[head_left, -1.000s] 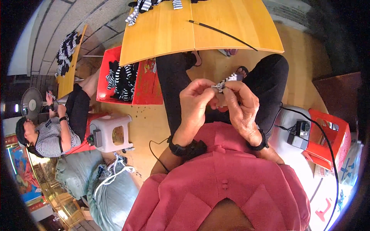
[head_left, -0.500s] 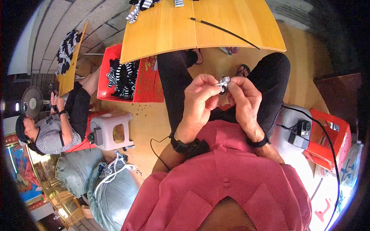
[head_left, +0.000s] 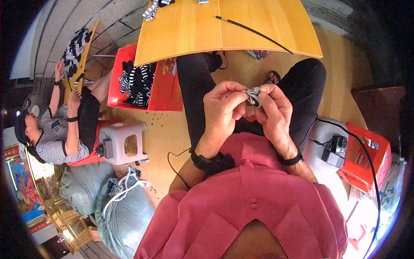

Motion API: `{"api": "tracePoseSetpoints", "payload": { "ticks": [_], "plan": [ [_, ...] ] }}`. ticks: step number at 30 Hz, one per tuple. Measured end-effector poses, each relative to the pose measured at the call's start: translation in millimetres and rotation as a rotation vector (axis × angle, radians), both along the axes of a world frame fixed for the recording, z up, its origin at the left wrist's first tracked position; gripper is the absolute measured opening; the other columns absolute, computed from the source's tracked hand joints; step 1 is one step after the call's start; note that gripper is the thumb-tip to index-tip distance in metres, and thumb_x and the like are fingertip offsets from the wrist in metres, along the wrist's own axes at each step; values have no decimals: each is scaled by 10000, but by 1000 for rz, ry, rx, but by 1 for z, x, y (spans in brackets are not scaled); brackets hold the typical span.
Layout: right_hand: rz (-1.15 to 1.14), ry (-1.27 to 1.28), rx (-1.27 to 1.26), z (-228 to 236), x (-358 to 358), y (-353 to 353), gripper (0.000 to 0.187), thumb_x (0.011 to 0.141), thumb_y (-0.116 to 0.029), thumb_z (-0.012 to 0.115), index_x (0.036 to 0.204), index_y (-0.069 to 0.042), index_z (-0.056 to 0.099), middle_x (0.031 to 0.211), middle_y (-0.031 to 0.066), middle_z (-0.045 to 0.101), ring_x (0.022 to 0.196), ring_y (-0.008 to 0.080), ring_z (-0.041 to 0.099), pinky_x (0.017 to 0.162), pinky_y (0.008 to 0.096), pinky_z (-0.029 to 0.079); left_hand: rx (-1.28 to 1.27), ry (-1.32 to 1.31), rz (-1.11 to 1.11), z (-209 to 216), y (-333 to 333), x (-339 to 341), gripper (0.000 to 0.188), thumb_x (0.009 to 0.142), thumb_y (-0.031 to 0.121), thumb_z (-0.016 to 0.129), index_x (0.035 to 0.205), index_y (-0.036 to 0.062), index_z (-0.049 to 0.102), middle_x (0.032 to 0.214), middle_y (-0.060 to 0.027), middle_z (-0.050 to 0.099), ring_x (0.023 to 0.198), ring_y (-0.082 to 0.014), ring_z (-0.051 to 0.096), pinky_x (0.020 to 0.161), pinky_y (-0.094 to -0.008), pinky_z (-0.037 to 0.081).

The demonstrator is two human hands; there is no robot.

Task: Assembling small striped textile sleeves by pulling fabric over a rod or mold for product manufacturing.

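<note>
Co-worker's hand (head_left: 59, 70) had moved out toward the striped pile (head_left: 74, 52). Small striped fabric piece (head_left: 254, 98): pinched in fingers of left hand (head_left: 222, 105) and right hand (head_left: 275, 113), short of the desk (head_left: 267, 23); seemed light, soft, not fragile, best gripped by opposite edges.

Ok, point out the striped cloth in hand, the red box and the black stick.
Striped cloth (head_left: 254, 98): head view, bunched middle.
Red box (head_left: 167, 93): head view, side wall.
Black stick (head_left: 255, 32): head view, middle of shaft.
</note>
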State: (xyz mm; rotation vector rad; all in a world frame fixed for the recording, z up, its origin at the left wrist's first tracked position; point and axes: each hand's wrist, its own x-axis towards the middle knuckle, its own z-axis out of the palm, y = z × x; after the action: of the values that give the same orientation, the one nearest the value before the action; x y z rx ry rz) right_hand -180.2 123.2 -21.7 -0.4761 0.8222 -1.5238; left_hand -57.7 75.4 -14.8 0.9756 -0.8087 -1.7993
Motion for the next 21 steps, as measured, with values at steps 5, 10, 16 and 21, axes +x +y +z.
{"api": "tracePoseSetpoints", "payload": {
  "ticks": [5, 10, 16, 21],
  "plan": [
    [-130, 209, 0, -4, 5, -2, 82, 905, -88, 497, 933, -19, 532, 682, -15, 531, 487, 22, 400, 410, 169, 318, 134, 382, -206, -4, -5, 7, 82, 776, -23, 565, 840, 24, 541, 643, -32, 532, 435, -82, 457, 366, -202, 325],
    [-163, 208, -2, -1, -2, -4, 90, 906, -92, 502, 916, -13, 542, 648, -1, 532, 476, 37, 423, 411, 173, 335, 155, 489, -325, 7, -5, 1, 108, 772, -16, 565, 864, 12, 515, 700, -47, 542, 424, -94, 454, 368, -207, 343],
    [-184, 263, -54, 0, -3, -2, 87, 901, -75, 501, 909, 3, 538, 598, 7, 505, 438, 41, 388, 391, 198, 289, -67, -12, -74, -4, -4, -3, 158, 746, -46, 588, 900, -19, 566, 699, -54, 587, 443, -82, 486, 366, -198, 361],
    [-140, 174, 10, 8, -4, 0, 85, 902, -75, 499, 904, 0, 538, 596, -9, 487, 425, 38, 367, 392, 196, 279, -189, -199, -114, 1, 0, -5, 116, 785, -1, 572, 901, -12, 577, 695, -64, 592, 450, -106, 502, 385, -216, 384]
  ]
}}
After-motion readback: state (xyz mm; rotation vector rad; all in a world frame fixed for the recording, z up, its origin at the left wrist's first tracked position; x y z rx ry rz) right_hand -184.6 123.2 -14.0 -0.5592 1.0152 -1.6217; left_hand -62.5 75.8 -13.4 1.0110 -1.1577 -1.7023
